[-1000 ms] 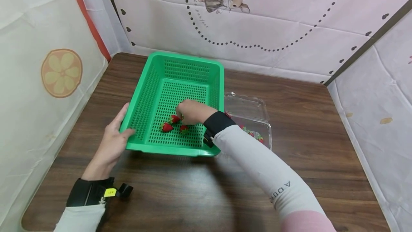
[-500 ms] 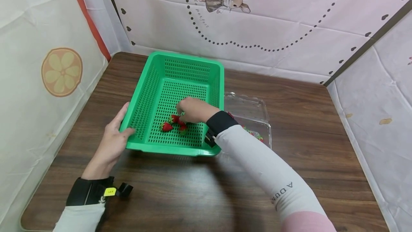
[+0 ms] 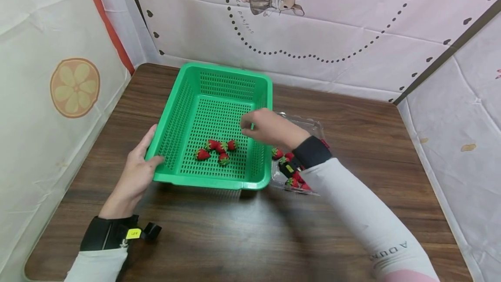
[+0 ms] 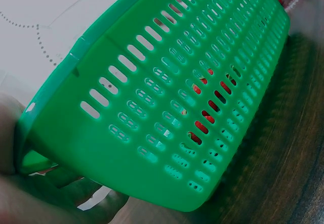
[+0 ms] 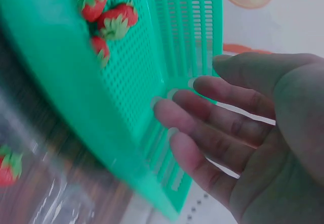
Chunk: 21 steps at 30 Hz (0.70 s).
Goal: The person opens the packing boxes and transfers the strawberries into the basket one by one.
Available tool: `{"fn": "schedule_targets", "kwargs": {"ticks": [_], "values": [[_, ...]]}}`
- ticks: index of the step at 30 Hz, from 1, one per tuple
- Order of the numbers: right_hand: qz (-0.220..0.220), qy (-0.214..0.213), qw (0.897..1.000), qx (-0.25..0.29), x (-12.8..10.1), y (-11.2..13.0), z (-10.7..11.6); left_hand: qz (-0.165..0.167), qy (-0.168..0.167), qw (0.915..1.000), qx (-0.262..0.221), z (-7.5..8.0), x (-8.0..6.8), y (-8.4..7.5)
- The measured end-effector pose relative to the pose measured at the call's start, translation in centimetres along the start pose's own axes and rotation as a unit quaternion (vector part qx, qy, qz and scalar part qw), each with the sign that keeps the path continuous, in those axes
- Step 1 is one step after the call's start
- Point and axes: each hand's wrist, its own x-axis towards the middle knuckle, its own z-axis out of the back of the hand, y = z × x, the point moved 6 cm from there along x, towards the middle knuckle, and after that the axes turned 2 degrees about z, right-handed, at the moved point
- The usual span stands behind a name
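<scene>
A green perforated plastic basket [image 3: 213, 182] holds several red strawberries [image 3: 202, 155] with green tops, grouped on its floor toward the near side. My left hand [image 3: 135, 169] grips the basket's left rim, thumb over the edge and fingers outside; the left wrist view shows them under the rim [image 4: 55, 85]. Over the basket's right wall hovers my right hand [image 3: 270, 127], its fingers relaxed and holding nothing. Beneath that wrist lies a clear hinged plastic box with more strawberries [image 3: 292, 182], partly hidden by the hand and sleeve.
The basket and plastic box stand side by side on a dark wood-grain table [image 3: 188, 238]. Pale printed cloth [image 3: 332, 21] hangs along the back and both sides. The box's clear lid [image 3: 309, 126] lies folded open toward the back.
My right hand has let go of a strawberry among the others in the basket, then moved up and right toward the plastic box. The left hand and basket have stayed still.
</scene>
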Motion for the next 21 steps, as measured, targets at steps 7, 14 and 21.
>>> {"fn": "schedule_targets", "kwargs": {"ticks": [7, 14, 21], "values": [[-0.038, -0.035, 0.998, 0.028, -4.0, -2.5, 0.8, -0.006, 0.000, 0.9999, 0.015, 0.0, -0.1, -0.3], [-0.059, -0.021, 0.998, 0.022, -6.2, -4.6, 0.2, -0.007, -0.006, 0.9997, 0.024, 0.1, -0.2, -0.3], [-0.078, 0.031, 0.996, -0.038, -7.4, -6.4, -2.3, -0.009, -0.002, 0.9997, 0.023, -0.1, 0.0, -0.3]]}}
